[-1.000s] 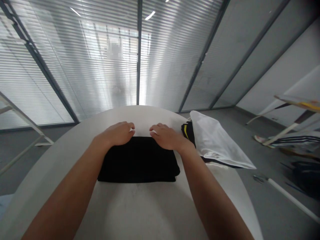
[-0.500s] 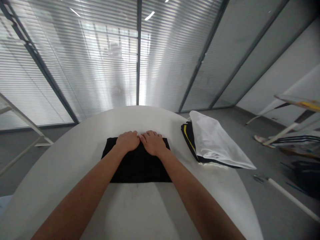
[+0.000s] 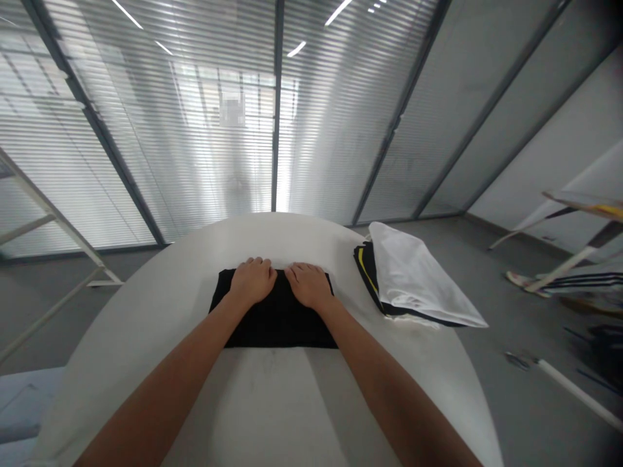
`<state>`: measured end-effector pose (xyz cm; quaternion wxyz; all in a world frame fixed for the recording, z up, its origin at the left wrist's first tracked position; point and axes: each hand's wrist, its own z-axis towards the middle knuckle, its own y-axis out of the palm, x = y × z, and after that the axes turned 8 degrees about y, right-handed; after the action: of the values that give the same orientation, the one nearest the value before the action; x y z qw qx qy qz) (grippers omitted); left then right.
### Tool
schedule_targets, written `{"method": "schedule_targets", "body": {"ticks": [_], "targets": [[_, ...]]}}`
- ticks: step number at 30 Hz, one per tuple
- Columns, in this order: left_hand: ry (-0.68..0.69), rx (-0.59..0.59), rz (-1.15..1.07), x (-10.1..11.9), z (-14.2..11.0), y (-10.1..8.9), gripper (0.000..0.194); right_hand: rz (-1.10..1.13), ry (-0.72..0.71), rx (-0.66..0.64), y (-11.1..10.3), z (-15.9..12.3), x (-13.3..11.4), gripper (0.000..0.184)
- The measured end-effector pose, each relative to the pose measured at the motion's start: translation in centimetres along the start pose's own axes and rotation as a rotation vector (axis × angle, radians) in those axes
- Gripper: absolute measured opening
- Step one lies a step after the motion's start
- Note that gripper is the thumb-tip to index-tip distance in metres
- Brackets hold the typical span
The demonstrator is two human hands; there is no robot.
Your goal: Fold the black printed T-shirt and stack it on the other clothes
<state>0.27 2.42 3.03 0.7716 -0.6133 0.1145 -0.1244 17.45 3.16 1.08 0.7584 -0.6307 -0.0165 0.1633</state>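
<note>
Here we are at the round white table (image 3: pixel 263 227), and both hands are down on a folded black cloth (image 3: pixel 275 329), right in front of the person. The left hand (image 3: pixel 253 282) and the right hand (image 3: pixel 309 285) sit side by side, close together but not touching, each on its own half of the far edge. The fingers (image 3: pixel 253 264) are open and lying flat with a slight curl, pressing down rather than pinching anything. The cloth's long axis runs side to side across the body, so the bulk of the fold lies toward the person from those fingertips. Neither hand has a clear claim to being nearer: they're about even, with cloth showing past each one at the ends. It's a matte, soft-looking fabric with a clean straight near edge, forming a low, flat rectangle. Off to the right on the table, well clear of the right hand, a white fabric bundle (image 3: pixel 418 279) rests on a dark garment with a yellow stripe (image 3: pixel 367 267). Beyond the table, slatted blinds (image 3: pixel 170 130) fill the glass wall, and striped clothing (image 3: pixel 584 281) lies on the grey floor (image 3: pixel 487 259).
</note>
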Motion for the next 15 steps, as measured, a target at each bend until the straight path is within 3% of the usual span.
{"method": "schedule_targets", "body": {"ticks": [7, 15], "targets": [[0.078, 0.112, -0.044, -1.3, -5.3, -0.6, 0.048, 0.072, 0.103, 0.036, -0.4, -4.1, 2.6, 0.045], [-0.022, 0.14, -0.326, -4.3, -8.6, 1.4, 0.055, 0.146, 0.173, 0.022, -0.6, -6.9, 3.1, 0.048]]}}
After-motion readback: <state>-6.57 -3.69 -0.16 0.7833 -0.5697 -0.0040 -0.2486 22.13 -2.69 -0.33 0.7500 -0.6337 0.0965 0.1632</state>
